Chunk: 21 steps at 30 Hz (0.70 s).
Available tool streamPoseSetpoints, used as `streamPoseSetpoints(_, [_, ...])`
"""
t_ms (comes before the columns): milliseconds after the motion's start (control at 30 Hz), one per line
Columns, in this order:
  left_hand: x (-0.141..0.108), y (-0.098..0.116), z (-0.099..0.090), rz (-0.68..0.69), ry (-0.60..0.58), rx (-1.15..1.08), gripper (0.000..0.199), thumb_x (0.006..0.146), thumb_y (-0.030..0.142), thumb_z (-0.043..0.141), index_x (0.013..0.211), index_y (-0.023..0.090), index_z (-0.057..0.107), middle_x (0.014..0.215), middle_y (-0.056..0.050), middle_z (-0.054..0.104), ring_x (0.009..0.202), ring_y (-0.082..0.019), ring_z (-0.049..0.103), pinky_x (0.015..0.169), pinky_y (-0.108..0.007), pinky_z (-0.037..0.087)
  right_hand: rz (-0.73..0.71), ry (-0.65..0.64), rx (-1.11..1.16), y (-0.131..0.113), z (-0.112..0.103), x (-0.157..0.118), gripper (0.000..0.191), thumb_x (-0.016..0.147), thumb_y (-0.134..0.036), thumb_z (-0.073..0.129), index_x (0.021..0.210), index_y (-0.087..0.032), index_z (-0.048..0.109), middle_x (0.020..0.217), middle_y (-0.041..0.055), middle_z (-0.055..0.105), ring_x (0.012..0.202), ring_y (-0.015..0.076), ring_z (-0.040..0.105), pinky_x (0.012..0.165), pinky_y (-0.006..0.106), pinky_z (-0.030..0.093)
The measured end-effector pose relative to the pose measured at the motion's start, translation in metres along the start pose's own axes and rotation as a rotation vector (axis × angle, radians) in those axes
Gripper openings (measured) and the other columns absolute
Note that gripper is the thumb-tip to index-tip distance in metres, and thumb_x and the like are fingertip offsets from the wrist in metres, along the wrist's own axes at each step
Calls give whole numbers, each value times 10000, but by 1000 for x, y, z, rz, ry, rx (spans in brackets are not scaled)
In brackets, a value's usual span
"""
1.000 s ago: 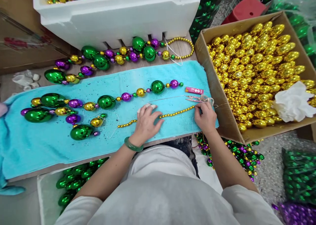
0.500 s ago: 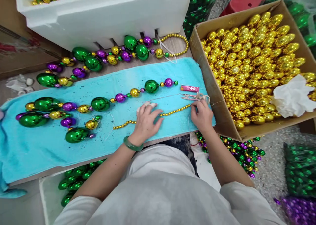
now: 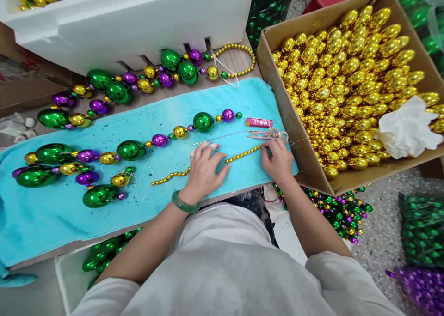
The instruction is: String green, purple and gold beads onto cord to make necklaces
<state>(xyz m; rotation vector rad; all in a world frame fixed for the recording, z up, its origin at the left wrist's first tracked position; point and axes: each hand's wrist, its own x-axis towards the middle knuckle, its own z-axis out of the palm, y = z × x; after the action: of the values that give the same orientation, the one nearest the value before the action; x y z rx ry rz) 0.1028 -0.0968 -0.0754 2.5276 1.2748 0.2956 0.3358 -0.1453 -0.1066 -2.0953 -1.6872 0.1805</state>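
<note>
A thin gold bead strand (image 3: 243, 154) lies across the blue towel (image 3: 222, 94). My left hand (image 3: 205, 169) rests over its middle with fingers spread, covering part of it. My right hand (image 3: 277, 156) pinches the strand's right end between thumb and fingertips. Just above the right hand are small snips (image 3: 260, 135) and a pink packet (image 3: 259, 122). A long needle (image 3: 222, 137) lies above my left hand. A string of large green, purple and gold beads (image 3: 131, 150) bends across the towel, and loose white thread curls near its lower end.
Right of the towel stands a cardboard box (image 3: 314, 179) of gold beads with crumpled white paper (image 3: 409, 127). A white foam box (image 3: 138, 29) is behind, with a finished-looking bead necklace (image 3: 188, 73) along its front. Bagged beads (image 3: 423, 233) lie on the floor.
The whole view has shifted slightly, so the towel and beads appear further left. Both hands keep nearly the same pose on the gold strand.
</note>
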Motion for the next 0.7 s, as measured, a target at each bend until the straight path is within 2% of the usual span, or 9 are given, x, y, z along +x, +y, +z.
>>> streamPoseSetpoints(133, [11,13,5,18,-32,-1,173,903,322,533,968,234,667,1257,-97,587,1278,-344,416,1026,-555,379,-3,2,-5,-1,0,-1,161,925,-250,458,884,-202,606,934,75,646,831,219,633,636,297,444])
streamPoseSetpoints(367, [0,-5,-3,-85,-15,30,165,875,299,543,926,204,668,1232,-117,595,1240,-347,433,1040,-547,348,20,-37,29,0,-1,0,153,922,-238,468,903,-190,613,947,86,640,824,226,613,640,304,440])
streamPoseSetpoints(500, [13,12,6,-30,-10,-19,244,872,380,565,1006,204,667,1257,-122,582,1254,-344,415,1057,-530,328,6,-13,30,0,-1,0,156,923,-234,474,885,-182,616,932,79,649,812,213,613,632,290,423])
streamPoseSetpoints(600, [25,25,14,15,-20,-38,234,885,386,551,992,216,673,1271,-108,579,1255,-330,419,1059,-513,330,-9,-4,35,0,-2,0,152,921,-225,475,881,-183,615,917,73,648,813,209,613,639,289,420])
streamPoseSetpoints(700, [25,22,13,6,-44,-25,186,891,323,531,936,217,677,1263,-103,585,1249,-322,430,1048,-507,340,-17,-7,46,1,-2,0,145,915,-208,476,884,-185,615,916,71,646,829,211,614,647,291,419])
